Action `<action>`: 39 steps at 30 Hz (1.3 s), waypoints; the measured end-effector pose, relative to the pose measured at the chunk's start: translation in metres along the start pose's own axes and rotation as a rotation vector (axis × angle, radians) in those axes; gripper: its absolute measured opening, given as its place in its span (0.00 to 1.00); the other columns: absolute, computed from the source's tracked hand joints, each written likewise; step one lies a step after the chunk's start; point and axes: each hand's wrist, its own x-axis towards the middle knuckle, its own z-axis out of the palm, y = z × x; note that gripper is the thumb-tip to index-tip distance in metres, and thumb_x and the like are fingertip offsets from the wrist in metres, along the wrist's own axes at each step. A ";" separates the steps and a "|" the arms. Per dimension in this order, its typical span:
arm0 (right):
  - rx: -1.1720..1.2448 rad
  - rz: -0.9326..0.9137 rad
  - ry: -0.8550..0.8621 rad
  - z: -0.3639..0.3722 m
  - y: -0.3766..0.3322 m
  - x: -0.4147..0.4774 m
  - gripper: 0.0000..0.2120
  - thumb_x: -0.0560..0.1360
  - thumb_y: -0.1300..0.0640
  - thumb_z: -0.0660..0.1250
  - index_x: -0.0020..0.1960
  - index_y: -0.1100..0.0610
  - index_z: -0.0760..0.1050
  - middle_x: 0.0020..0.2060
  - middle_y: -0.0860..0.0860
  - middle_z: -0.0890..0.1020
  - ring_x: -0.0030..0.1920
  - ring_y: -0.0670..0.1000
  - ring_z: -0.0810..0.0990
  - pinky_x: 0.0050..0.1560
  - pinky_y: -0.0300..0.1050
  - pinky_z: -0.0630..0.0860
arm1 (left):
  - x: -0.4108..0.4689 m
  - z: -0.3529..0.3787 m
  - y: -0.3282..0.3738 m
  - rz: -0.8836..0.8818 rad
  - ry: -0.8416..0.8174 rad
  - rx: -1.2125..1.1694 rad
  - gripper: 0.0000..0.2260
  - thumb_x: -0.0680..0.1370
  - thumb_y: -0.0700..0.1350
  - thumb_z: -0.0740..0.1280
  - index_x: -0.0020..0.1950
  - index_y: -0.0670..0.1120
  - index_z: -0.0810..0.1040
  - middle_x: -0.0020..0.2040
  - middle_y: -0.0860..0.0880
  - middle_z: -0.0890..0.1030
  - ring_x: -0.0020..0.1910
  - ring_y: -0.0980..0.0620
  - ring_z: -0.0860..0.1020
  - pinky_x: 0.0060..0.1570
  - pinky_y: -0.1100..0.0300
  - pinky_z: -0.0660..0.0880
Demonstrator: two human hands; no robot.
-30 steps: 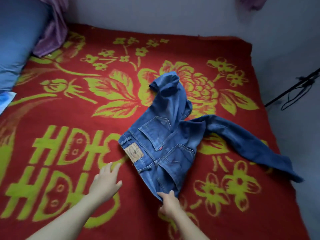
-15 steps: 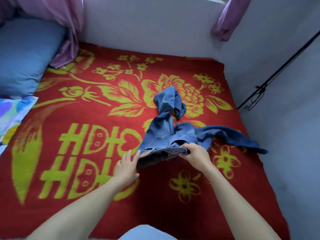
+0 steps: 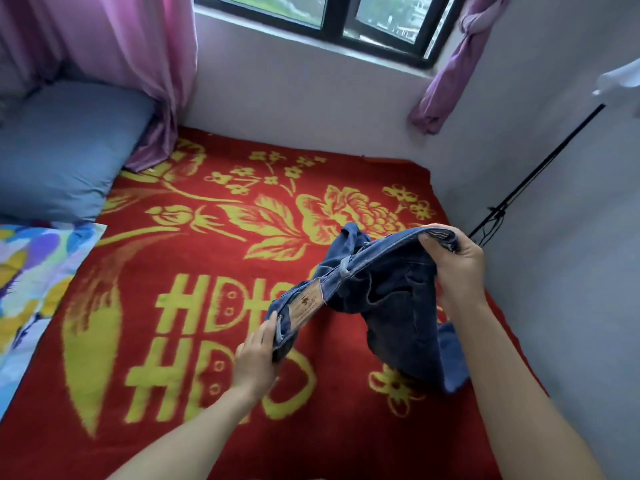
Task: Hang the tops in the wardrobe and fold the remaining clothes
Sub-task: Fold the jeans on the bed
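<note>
Lifting jeans [image 3: 391, 299] off blanket [image 3: 156, 341], flat there a second ago, now pinching one waistband [image 3: 381, 252] end with left hand [image 3: 254, 360] and gripping other end with right hand [image 3: 457, 271], holding waistband stretched above blanket, likely shaking legs [image 3: 415, 341] straight for folding.

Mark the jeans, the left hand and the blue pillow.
jeans [image 3: 398, 289], head view, dark seat below the waistband
left hand [image 3: 254, 356], head view, back of the hand
blue pillow [image 3: 65, 150], head view, its top face
</note>
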 end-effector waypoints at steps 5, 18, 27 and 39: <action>0.103 0.026 0.050 -0.006 -0.012 0.006 0.16 0.74 0.66 0.67 0.34 0.48 0.82 0.30 0.44 0.82 0.31 0.43 0.79 0.34 0.37 0.76 | -0.005 -0.040 0.000 0.075 0.099 -0.153 0.13 0.77 0.46 0.64 0.60 0.45 0.78 0.48 0.45 0.83 0.46 0.43 0.81 0.39 0.54 0.73; -0.471 0.399 0.252 -0.094 0.118 -0.001 0.04 0.76 0.55 0.67 0.48 0.56 0.77 0.44 0.54 0.79 0.45 0.55 0.77 0.44 0.47 0.71 | -0.063 -0.075 0.038 0.106 0.000 -0.284 0.12 0.72 0.43 0.72 0.54 0.47 0.78 0.36 0.53 0.79 0.31 0.61 0.75 0.35 0.64 0.71; -0.784 0.553 -0.091 -0.069 0.170 -0.034 0.09 0.78 0.51 0.63 0.45 0.56 0.75 0.32 0.54 0.77 0.30 0.59 0.80 0.42 0.57 0.80 | -0.131 -0.026 0.014 -0.186 -0.080 -0.382 0.06 0.72 0.50 0.72 0.40 0.55 0.75 0.36 0.53 0.77 0.35 0.59 0.73 0.35 0.64 0.65; -0.965 -0.214 -0.590 0.245 0.059 -0.017 0.10 0.78 0.53 0.64 0.49 0.60 0.77 0.48 0.58 0.80 0.45 0.57 0.76 0.38 0.44 0.64 | -0.151 -0.153 -0.116 -0.395 0.303 -0.971 0.08 0.73 0.35 0.71 0.35 0.44 0.78 0.30 0.54 0.78 0.31 0.60 0.74 0.32 0.66 0.69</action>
